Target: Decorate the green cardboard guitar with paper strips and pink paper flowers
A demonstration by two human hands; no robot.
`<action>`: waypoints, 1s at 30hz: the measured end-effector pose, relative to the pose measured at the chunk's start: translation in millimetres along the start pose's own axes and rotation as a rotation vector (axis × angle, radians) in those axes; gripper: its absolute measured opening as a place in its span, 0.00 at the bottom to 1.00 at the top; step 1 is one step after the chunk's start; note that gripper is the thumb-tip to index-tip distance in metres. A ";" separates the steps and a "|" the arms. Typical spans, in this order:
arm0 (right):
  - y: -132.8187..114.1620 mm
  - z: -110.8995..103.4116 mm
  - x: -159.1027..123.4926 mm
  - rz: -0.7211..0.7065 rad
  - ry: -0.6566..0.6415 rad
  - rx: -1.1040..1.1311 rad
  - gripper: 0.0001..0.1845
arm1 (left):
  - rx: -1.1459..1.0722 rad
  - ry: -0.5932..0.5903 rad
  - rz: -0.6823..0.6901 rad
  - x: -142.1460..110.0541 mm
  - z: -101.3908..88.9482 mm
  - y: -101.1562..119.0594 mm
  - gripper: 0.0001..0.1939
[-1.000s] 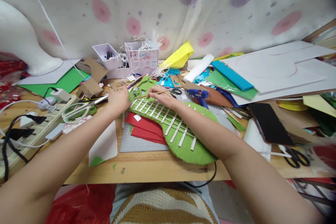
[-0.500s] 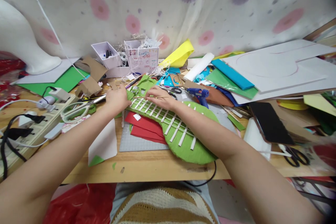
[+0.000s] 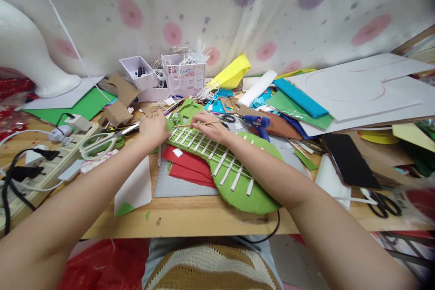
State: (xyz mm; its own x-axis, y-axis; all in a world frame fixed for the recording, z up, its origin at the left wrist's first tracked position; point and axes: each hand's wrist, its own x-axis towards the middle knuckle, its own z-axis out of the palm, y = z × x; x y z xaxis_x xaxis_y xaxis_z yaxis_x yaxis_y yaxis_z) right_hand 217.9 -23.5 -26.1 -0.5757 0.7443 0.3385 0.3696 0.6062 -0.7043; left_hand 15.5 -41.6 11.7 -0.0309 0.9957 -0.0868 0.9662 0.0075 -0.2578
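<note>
A brown-and-cream striped knit top (image 3: 210,267) is worn, with pale blue cloth (image 3: 155,250) beside it.

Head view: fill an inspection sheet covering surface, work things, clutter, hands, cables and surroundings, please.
Surface: wooden table; grey mat under red paper.
Work things: green guitar-shaped piece bearing white strips; thin stick.
Clutter: pale-handled scissors, blue glue gun, phone, white roll.
Hands: left hand at the piece's narrow end, grip unclear; right hand holding the stick over its neck.
Cables: power strip with several plugs; black cable hanging below the near edge.
Surroundings: flower-patterned curtain behind; white curved form at left.
</note>
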 end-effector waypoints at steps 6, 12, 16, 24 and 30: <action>-0.3 2.3 0.8 -0.047 -0.030 -0.023 0.10 | -0.014 0.030 0.012 0.8 6.2 -2.3 0.33; 4.1 2.8 0.7 -0.031 0.019 0.045 0.10 | -0.016 0.004 -0.001 1.9 4.5 -1.0 0.33; 7.8 -3.3 4.6 0.028 0.128 0.247 0.10 | 0.016 -0.028 -0.010 3.7 1.2 0.9 0.35; -11.1 -53.8 17.4 0.269 0.319 0.587 0.06 | -0.014 -0.070 -0.033 4.4 -3.9 -1.9 0.29; -17.8 -70.2 12.8 0.393 0.259 0.533 0.07 | -0.029 -0.047 -0.011 3.2 -4.2 1.7 0.29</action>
State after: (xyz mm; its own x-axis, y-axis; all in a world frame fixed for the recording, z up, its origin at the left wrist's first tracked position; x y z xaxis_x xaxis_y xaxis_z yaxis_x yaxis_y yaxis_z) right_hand 255.2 -5.0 34.5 -0.2561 0.9627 0.0875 0.0694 0.1086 -0.9917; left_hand 18.1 -38.0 15.0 -0.0525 0.9901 -0.1300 0.9727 0.0212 -0.2311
